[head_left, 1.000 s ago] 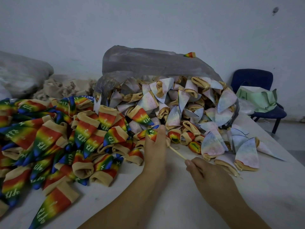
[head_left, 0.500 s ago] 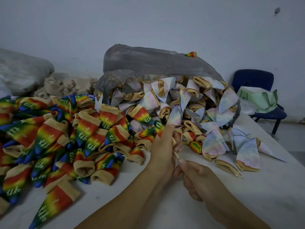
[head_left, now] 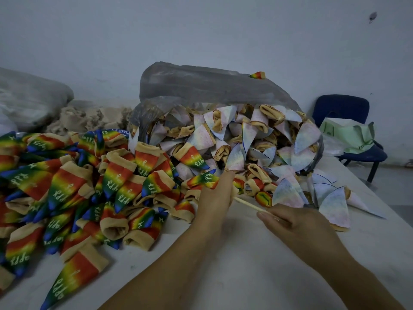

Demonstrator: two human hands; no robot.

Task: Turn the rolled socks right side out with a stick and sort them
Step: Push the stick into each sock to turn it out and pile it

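On the tabletop (head_left: 245,276), beside the turned pile (head_left: 67,186), my left hand (head_left: 214,198) holds a rainbow sock (head_left: 204,180), fingers (head_left: 226,176) curled round it. My right hand (head_left: 297,224) pinches the thin stick (head_left: 247,204) entering it. The sock looks light, soft and stretchy, best gripped at the cuff. The stick seems stiff but liable to snap.

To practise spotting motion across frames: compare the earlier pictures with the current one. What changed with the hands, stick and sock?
The right hand, holding the stick, pushed in toward the left hand, then drew back rightward, baring the stick again. The left hand kept its grip on the rainbow sock. The rainbow sock pile and the plastic bag stayed put.
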